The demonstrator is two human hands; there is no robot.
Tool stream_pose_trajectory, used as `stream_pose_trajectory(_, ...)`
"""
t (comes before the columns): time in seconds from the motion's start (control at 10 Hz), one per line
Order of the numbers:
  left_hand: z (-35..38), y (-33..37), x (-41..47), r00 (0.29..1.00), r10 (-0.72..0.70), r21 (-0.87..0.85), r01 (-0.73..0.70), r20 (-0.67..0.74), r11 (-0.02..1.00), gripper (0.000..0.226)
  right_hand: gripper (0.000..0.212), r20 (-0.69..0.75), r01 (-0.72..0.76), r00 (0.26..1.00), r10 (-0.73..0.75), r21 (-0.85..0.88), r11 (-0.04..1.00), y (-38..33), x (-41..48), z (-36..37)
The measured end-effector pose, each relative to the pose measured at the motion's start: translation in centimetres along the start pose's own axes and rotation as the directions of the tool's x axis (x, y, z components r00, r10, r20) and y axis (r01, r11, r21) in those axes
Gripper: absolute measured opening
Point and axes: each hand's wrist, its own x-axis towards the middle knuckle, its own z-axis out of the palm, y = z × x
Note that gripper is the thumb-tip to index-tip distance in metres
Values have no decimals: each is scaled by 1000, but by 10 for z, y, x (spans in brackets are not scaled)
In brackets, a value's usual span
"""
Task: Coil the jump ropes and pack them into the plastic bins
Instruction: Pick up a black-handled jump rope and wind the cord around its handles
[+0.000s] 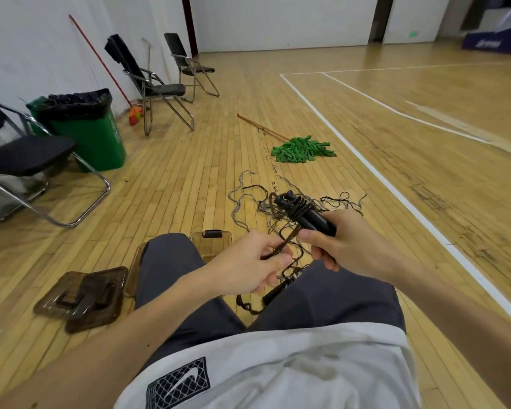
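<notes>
My right hand (347, 246) grips a pair of black jump rope handles (304, 215) with dark cord wound around them. My left hand (248, 262) pinches the brown loose end of that rope (286, 239) just left of the handles. A tangle of grey and black ropes (266, 202) lies on the wooden floor beyond my hands. Another rope with a black handle (275, 292) hangs between my knees. A brown translucent plastic bin (211, 240) sits on the floor, mostly hidden behind my left knee.
Two brown bin lids (83, 295) lie on the floor at the left. Folding chairs (157, 84), a green trash can (86, 128) and a broom line the left wall. A green mop (301, 149) lies ahead beside the white court line.
</notes>
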Motion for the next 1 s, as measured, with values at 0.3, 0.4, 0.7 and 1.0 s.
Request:
stream_pose_trajectory(0.3, 1, 16, -4, 978, 156, 822, 25, -138, 569, 17, 22, -27, -36, 999, 31, -243, 969, 6, 12, 12)
stream_pose_trajectory(0.4, -8, 23, -6, 973, 212, 903, -4, -97, 429, 11, 28, 12, -82, 996, 91, -331, 940, 1, 15, 16)
stream_pose_trajectory(0.7, -48, 51, -10, 862, 471, 891, -353, 190, 285, 25, 30, 299, -156, 922, 245, -291, 944, -28, 6, 6)
stream_pose_trajectory(1.0, -69, 44, 12, 900, 365, 709, -418, 238, 568, 28, 32, 491, -86, 835, 248, -329, 940, -52, -9, 4)
